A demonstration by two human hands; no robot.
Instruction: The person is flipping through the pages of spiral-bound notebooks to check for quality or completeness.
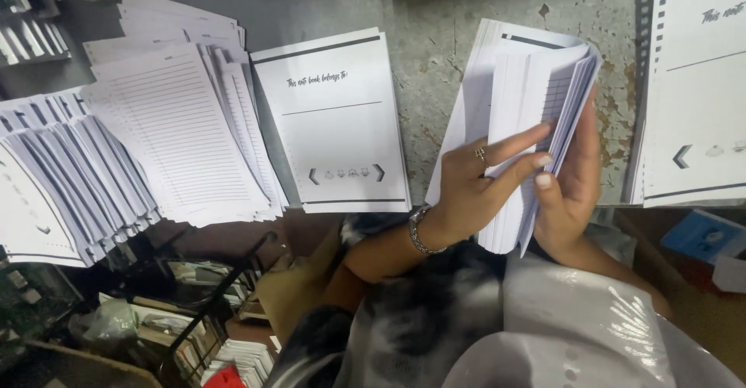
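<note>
Worn grey table (435, 85): left hand (466, 194) and right hand (571, 194) both grip a paper stack (521, 100).

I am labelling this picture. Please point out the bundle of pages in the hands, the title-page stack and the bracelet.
bundle of pages (517, 85): head view, on its bent top sheets.
title-page stack (334, 124): head view, middle of top sheet.
bracelet (418, 231): head view, on the wrist chain.

Left hand (474, 182), ring on one finger, metal bracelet at the wrist, fingers pressed into a thick bundle of white ruled paper sheets (517, 132). Right hand (571, 174) cups the bundle's far edge; sheets bow between the two. Worn grey table (443, 62) beneath. White title page with black bars (332, 120) lies flat to the left, beside fanned stacks of lined sheets (179, 132). More punched title pages (695, 85) at right.
</note>
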